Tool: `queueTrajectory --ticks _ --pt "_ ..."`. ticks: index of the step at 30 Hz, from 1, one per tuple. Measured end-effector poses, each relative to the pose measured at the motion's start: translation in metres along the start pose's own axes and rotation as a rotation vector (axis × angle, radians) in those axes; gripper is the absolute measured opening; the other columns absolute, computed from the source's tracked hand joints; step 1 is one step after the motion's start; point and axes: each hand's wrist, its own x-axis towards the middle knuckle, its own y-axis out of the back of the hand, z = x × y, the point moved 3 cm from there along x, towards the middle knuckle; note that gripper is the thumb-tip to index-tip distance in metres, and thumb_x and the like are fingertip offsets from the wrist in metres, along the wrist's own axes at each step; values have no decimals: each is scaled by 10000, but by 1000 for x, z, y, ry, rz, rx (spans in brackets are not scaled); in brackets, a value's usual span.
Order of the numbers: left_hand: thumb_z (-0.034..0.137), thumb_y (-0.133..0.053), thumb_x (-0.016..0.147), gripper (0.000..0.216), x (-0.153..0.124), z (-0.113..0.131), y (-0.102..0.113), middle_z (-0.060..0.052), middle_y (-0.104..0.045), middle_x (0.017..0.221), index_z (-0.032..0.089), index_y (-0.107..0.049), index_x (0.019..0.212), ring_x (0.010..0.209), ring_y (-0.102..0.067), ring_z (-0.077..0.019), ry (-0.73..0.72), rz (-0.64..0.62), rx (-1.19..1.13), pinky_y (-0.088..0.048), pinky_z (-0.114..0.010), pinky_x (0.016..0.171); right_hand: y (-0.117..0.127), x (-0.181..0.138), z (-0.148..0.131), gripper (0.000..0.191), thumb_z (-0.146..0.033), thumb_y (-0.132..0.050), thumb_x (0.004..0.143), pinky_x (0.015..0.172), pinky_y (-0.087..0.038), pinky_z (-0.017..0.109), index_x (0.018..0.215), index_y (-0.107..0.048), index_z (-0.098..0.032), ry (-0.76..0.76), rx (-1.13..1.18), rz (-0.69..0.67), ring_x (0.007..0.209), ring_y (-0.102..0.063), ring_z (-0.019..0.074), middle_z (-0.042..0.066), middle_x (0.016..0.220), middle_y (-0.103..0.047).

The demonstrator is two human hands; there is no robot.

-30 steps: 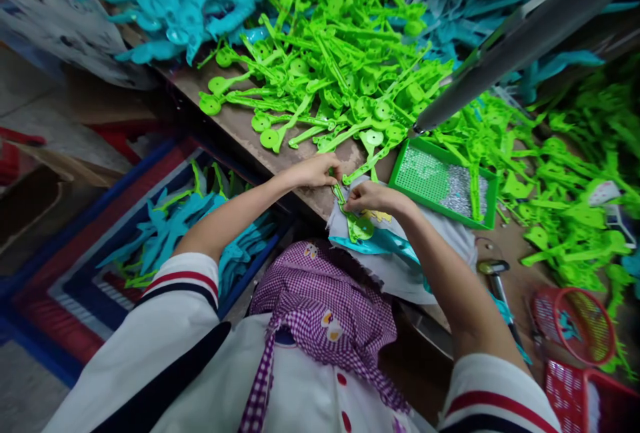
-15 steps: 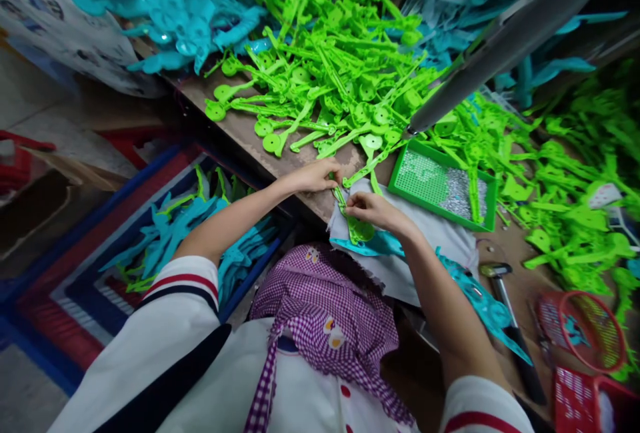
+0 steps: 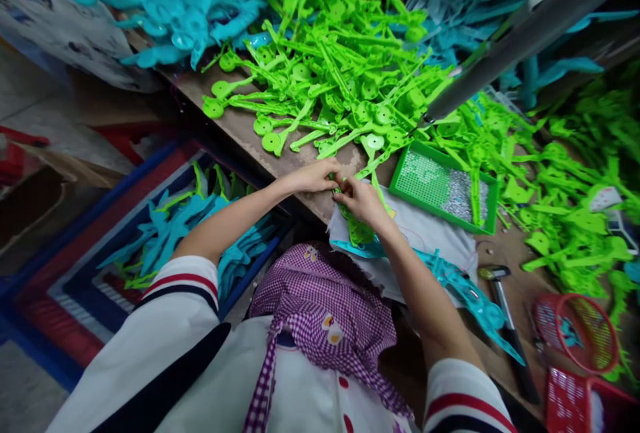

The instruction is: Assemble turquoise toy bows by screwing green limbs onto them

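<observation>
My left hand (image 3: 320, 176) is closed at the upper end of a green plastic part (image 3: 358, 230), long and thin with a broad rounded end. My right hand (image 3: 363, 201) has its fingers pinched on the same part, close beside the left fingertips. Whatever tiny piece may sit between the right fingers is hidden. The green part's wide end lies over a blue plastic part (image 3: 445, 270) that runs to the right beneath my right forearm. Both rest on a pale cloth (image 3: 425, 220) at the table edge.
A green basket (image 3: 410, 183) with small silvery pieces stands just right of the cloth. Green parts (image 3: 345, 66) and blue parts (image 3: 175, 6) are heaped behind. A hammer (image 3: 507, 313), a red round basket (image 3: 580, 333) and a grey tool (image 3: 515, 40) overhead are on the right. A blue crate (image 3: 65, 366) stands left.
My right hand has moved up along the green part toward my left hand, so the fingertips now nearly meet. My left hand has stayed in place.
</observation>
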Motion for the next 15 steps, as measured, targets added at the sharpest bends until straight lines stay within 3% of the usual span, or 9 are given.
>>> queueTrajectory --ticks 5,9,15 --pt "115 -652 796 67 1 -1 -1 -30 -587 889 160 -688 831 866 -585 -169 -4 28 -10 -449 -282 795 0 2 2 82 -257 -631 840 640 -338 287 908 -620 -211 76 47 -57 698 -564 184 26 774 -677" --pt "107 -654 790 77 -3 0 -2 -32 -594 911 156 -696 832 838 -588 -160 10 49 -27 -454 -277 778 -1 -1 -2 114 -238 -588 861 672 -369 305 964 -626 -207 72 9 -27 740 -599 205 53 819 -698" --pt "145 -625 860 123 -11 3 -4 -48 -605 980 157 -720 937 861 -600 -158 3 99 -34 -473 -282 784 21 -41 8 233 -375 -582 932 735 -436 327 1067 -660 -203 48 71 37 821 -662 214 93 966 -746"
